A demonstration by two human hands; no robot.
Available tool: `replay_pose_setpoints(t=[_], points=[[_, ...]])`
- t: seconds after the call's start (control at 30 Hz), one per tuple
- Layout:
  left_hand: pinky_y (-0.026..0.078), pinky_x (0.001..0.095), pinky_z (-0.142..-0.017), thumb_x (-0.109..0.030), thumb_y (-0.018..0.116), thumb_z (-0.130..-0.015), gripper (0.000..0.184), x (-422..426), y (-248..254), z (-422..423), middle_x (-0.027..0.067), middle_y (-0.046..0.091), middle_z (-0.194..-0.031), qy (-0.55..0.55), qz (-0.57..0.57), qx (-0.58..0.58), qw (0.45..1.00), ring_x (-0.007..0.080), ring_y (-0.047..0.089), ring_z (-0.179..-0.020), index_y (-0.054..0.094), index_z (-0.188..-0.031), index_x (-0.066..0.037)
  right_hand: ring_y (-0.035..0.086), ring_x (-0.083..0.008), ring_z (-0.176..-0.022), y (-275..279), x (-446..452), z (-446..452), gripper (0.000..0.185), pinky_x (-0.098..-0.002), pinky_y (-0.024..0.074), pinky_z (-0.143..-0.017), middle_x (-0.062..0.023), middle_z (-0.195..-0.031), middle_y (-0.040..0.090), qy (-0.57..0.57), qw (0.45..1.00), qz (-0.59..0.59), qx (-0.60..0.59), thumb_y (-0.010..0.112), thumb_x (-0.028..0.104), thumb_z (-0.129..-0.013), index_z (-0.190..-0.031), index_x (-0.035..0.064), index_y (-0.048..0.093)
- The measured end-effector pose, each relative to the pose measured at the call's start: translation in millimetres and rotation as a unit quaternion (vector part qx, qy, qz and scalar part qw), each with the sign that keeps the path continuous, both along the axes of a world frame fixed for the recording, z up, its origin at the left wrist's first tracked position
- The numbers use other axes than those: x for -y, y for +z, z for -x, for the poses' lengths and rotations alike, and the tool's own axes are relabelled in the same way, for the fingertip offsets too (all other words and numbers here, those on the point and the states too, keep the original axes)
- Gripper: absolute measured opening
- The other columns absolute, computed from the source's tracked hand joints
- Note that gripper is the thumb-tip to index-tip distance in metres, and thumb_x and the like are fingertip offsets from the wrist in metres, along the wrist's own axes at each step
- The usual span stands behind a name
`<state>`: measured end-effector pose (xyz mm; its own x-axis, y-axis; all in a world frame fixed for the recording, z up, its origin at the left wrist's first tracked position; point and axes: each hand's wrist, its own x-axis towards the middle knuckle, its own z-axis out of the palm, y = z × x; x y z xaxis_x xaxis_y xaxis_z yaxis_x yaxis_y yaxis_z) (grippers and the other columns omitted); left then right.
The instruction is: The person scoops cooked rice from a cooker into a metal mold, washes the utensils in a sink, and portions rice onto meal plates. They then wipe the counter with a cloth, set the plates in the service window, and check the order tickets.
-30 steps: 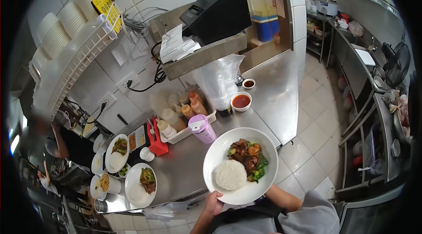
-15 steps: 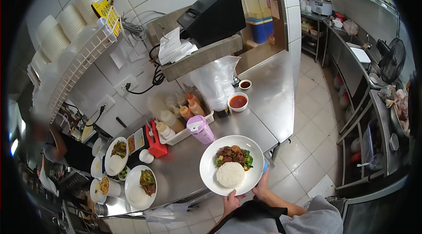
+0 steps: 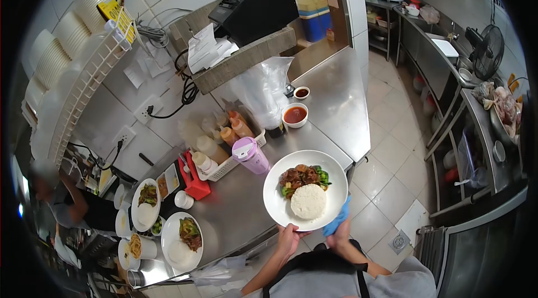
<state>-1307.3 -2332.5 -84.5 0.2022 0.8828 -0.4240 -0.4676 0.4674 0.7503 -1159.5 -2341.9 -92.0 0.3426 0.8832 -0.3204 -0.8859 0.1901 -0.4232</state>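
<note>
- The left hand [image 3: 288, 239] gripped the plate [image 3: 272, 200] by its rim, thumb on top, probably for steadiness.
- The right hand [image 3: 338, 235] clutched a blue cloth [image 3: 338, 218], bunched clear of the food.
- The plate was beside the worktop [image 3: 232, 208], seemingly level against spills.

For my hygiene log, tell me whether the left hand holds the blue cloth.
No, the blue cloth is in the right hand, while the left hand holds the plate near its rim.
</note>
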Motion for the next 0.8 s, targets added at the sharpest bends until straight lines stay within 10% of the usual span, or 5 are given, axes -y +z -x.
replay_pose_setpoints(t=[0.47,0.6,0.8], points=[[0.054,0.0516,-0.064,0.001,0.037,-0.073,0.054,-100.6,64.4,-90.4,0.0183,0.044,-0.115,-0.154,0.029,0.024,0.987,0.0354,0.055,-0.095,0.022,-0.124,-0.005,0.060,-0.0214,-0.090,-49.4,-69.7,-125.0,0.040,-0.0339,0.0528,-0.070,-0.0135,-0.109,0.057,0.291,0.924,-0.084,-0.232,0.040,0.031,-0.090,-0.119,0.0045,0.047],[0.055,0.0496,-0.063,0.000,0.036,-0.075,0.054,-179.1,45.0,-157.9,0.0177,0.042,-0.118,-0.108,-0.037,0.042,0.993,0.0351,0.056,-0.094,0.020,-0.125,-0.009,0.061,-0.0181,-0.070,-50.3,-73.2,-204.6,0.025,-0.0280,0.0523,-0.054,-0.0111,-0.086,0.060,0.306,0.922,0.097,0.216,0.043,0.014,-0.086,-0.104,0.0000,0.053],[0.056,0.0450,-0.063,0.001,0.037,-0.073,0.059,-304.4,8.0,-242.6,0.0210,0.039,-0.119,-0.058,-0.053,0.022,0.997,0.0372,0.057,-0.093,0.011,-0.125,-0.012,0.056,-0.0183,-0.057,-60.6,-27.4,-331.5,0.019,-0.0335,0.0510,-0.048,-0.0084,-0.070,0.055,0.073,0.947,0.230,0.213,0.039,0.018,-0.087,-0.083,0.0040,0.050]])
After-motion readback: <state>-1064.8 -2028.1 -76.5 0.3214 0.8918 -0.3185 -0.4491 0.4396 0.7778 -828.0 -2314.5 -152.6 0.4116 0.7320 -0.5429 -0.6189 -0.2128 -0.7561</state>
